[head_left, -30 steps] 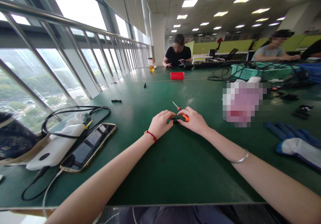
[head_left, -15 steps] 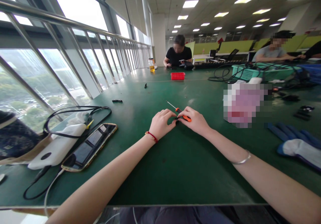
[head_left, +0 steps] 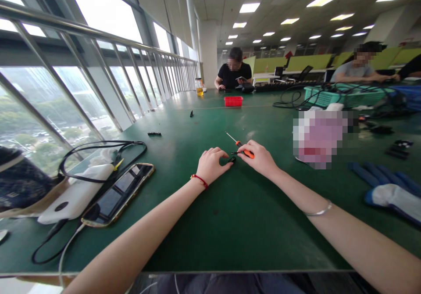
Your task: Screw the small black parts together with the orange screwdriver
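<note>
My left hand (head_left: 212, 164) rests on the green table (head_left: 230, 224) with curled fingers pinching a small black part (head_left: 232, 159). My right hand (head_left: 259, 158) sits just to its right, fingers closed round an orange-handled screwdriver (head_left: 245, 152). The screwdriver's thin metal shaft (head_left: 230, 136) points up and away to the left. Both hands nearly touch at the fingertips. What else the left hand holds is hidden by its fingers.
A phone (head_left: 118, 195), a white power bank (head_left: 77, 193) and black cables (head_left: 98, 147) lie at the left. Blue gloves (head_left: 384, 184) lie at the right. A red tray (head_left: 233, 101), small black parts (head_left: 154, 134) and a green basket (head_left: 332, 94) stand farther off, with people seated beyond.
The hands have drawn slightly apart, and the small black part now shows between them. The screwdriver shaft tilted left, then swung back.
</note>
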`<state>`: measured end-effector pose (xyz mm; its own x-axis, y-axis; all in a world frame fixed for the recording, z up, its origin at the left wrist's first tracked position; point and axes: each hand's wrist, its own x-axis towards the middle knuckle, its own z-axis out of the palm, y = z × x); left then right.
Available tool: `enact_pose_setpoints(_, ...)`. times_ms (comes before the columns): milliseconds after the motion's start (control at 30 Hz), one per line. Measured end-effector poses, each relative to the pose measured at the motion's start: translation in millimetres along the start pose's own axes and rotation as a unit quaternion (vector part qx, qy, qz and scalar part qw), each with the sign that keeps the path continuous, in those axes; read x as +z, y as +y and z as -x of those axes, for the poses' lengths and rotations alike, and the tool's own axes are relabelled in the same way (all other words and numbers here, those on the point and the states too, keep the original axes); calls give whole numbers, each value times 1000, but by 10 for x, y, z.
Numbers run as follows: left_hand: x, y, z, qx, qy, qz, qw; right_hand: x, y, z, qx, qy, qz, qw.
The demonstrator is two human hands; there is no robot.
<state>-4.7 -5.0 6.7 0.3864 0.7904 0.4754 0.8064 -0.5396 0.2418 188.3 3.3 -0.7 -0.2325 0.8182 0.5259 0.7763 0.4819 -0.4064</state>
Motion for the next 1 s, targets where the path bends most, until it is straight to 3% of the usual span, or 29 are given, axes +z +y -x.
enact_pose_setpoints(200, 34, -47, -10, -30, -20, -10, 999, -8, -25, 19, -9, -29, 10, 999)
enact_pose_setpoints(433, -13, 5, -2, 23, 43, 43, 998, -53, -91, 36, -37, -37, -7, 999)
enact_pose_setpoints(633, -2, -60, -16, 64, 23, 118, 991, -69, -80, 47, -59, -45, -45, 996)
enact_pose_setpoints(867, -13, -125, -29, 66, 9, 200, 978, -109, -77, 51, -73, -64, -71, 993)
enact_pose_setpoints(1000, -30, -142, -30, 72, -6, 197, 978, -117, -28, 25, -45, -33, -84, 995)
